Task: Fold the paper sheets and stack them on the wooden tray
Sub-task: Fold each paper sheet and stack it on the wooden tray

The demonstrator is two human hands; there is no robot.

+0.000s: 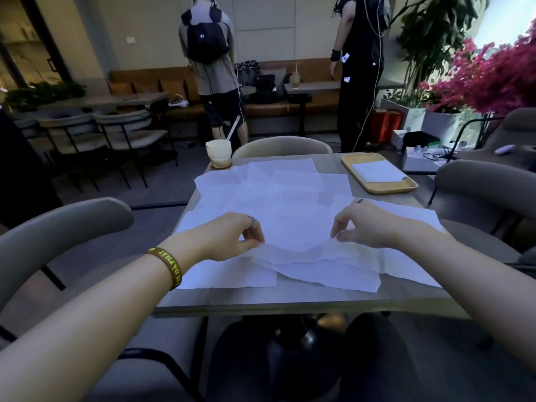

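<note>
Head view. We see the left hand [229, 237] and the right hand [368, 224] over a spread of loose paper sheets [290, 198] that covers most of the worktop [290, 300]. Each grip is narrow: the left fingertips pinch the near edge of one sheet [295, 230], and the right fingertips pinch the same edge further right, lifting it slightly off the sheets below. The left wrist carries a dark wristband [169, 266]; one left finger bears a ring [251, 221]. At the far right corner lies the wooden tray [385, 188], holding a folded sheet [378, 171]. A drink glass [219, 153] stands at the far left corner.
</note>
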